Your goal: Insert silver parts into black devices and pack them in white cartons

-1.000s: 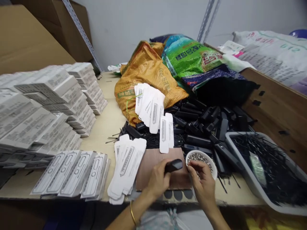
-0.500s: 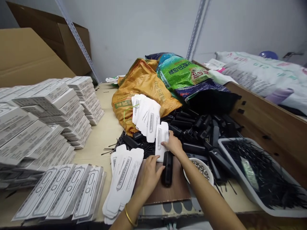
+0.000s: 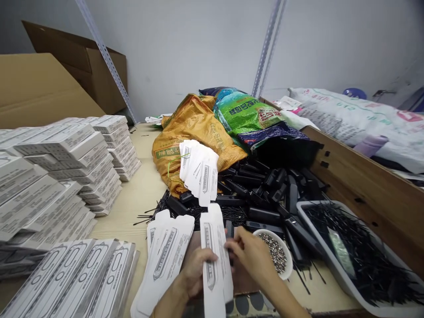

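Observation:
A white printed carton [image 3: 209,251], partly unfolded, stands tilted in front of me. My left hand [image 3: 195,269] grips its left side, thumb across the printed face. At the carton's right edge is my right hand [image 3: 250,254], its fingers bent and pinching the side panel; some fingertips are hidden. Behind the carton, a black ribbed handheld piece [image 3: 229,227] shows only in part, above the brown board [image 3: 243,285]. Left of my left hand lies a pile of flat cartons [image 3: 165,256]. More flat cartons [image 3: 200,170] rest against an orange sack [image 3: 195,128].
Finished-looking boxes [image 3: 96,168] are stacked at left, with a row of boxes [image 3: 82,278] in front. Black plastic housings [image 3: 265,185] heap up behind my hands. A white bowl [image 3: 287,271] of small metal parts and a tray [image 3: 364,304] of black strips stand at right.
The carton has come nearer to me and opened out from flat. My left hand has moved from its lower edge to a grip on its side. The black piece is now mostly covered.

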The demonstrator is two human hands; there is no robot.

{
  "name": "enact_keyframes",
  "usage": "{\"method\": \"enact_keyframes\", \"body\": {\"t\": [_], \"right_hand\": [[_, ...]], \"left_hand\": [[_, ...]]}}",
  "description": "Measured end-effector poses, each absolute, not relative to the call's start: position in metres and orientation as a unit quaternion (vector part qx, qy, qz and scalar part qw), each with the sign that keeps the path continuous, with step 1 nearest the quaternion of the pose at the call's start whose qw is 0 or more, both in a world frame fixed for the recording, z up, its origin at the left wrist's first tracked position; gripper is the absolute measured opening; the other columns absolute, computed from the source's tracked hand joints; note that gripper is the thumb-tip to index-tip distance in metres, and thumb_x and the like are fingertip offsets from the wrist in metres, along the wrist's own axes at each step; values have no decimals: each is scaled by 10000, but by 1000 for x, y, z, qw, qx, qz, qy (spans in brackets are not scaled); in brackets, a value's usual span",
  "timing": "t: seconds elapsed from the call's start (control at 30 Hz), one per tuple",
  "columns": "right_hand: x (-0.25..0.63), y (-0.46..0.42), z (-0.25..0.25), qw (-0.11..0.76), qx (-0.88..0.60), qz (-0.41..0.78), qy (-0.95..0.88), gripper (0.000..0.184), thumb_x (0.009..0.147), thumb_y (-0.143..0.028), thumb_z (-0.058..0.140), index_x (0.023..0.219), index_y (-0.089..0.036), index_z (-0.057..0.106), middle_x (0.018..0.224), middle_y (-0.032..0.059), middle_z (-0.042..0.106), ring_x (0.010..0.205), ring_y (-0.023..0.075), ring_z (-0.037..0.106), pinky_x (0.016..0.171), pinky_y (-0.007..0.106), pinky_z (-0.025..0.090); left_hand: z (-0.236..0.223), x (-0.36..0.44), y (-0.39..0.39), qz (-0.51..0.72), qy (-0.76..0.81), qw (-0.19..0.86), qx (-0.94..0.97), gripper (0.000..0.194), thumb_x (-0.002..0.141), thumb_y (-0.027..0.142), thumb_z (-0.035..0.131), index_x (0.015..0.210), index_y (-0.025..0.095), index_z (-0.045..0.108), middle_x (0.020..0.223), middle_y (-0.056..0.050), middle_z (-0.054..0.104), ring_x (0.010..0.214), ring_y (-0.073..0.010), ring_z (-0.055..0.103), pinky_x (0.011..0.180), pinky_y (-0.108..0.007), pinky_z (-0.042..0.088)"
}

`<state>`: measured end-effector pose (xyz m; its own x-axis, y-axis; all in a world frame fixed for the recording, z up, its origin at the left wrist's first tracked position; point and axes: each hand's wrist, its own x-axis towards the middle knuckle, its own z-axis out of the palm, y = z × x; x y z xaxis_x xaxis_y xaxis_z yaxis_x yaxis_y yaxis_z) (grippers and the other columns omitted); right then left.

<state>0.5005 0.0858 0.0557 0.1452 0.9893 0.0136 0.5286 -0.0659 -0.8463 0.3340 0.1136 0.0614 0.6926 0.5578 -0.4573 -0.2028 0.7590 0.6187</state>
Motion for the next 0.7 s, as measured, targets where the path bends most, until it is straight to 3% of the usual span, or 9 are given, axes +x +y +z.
{"method": "enact_keyframes", "body": {"t": [0.07,0.17,0.3,0.4,0.47,0.53,0.6,0.7], "right_hand": [[510,84,65,412,-630,228,-618,170,853,-359,587,762,-216,572,751,36,610,723,200,546,669,319,426],[518,89,83,396,-544,235,-702,172,900,-354,547,793,-221,568,795,32,609,799,202,535,745,336,419],[518,92,90,305,-523,256,-754,309,893,-397,567,649,-213,529,692,5,573,716,184,491,708,335,386],[518,86,84,351,-500,284,-739,340,880,-413,580,613,-207,532,844,31,630,844,210,528,779,362,407],[516,80,76,459,-533,292,-648,248,890,-390,561,718,-214,587,998,52,639,959,227,546,848,382,421],[510,72,66,531,-565,299,-557,171,898,-373,546,906,-226,634,1048,67,627,987,229,559,864,383,436],[500,66,55,542,-574,316,-526,217,893,-371,555,1045,-241,639,1067,76,613,1012,233,563,883,387,441],[484,63,41,552,-580,361,-477,200,873,-385,588,992,-236,651,1273,102,527,1176,260,509,971,413,413]], "left_hand": [[57,333,102,174,370,859,308,475,611,182,570,1074,112,650,822,-86,696,667,-196,649,665,-309,474],[55,334,92,151,413,830,343,346,656,269,681,977,142,652,779,-39,665,614,-129,587,605,-243,425],[53,337,88,153,377,839,360,522,611,522,792,889,111,630,709,-23,616,561,-93,536,533,-205,380],[54,337,88,194,367,833,367,725,574,579,809,1085,111,594,664,-5,589,531,-123,567,503,-221,422],[58,337,89,227,379,819,366,901,612,574,792,1339,186,427,759,-23,628,543,-168,621,507,-272,483],[63,337,90,261,382,802,378,981,682,537,762,1461,298,215,947,-60,651,594,-185,655,543,-310,524],[65,338,89,281,387,782,400,914,741,521,718,1463,333,190,1095,-88,632,650,-176,660,571,-297,529],[61,342,84,291,412,750,427,681,795,531,653,1354,275,360,1154,-90,617,759,-178,650,615,-267,520]]}}
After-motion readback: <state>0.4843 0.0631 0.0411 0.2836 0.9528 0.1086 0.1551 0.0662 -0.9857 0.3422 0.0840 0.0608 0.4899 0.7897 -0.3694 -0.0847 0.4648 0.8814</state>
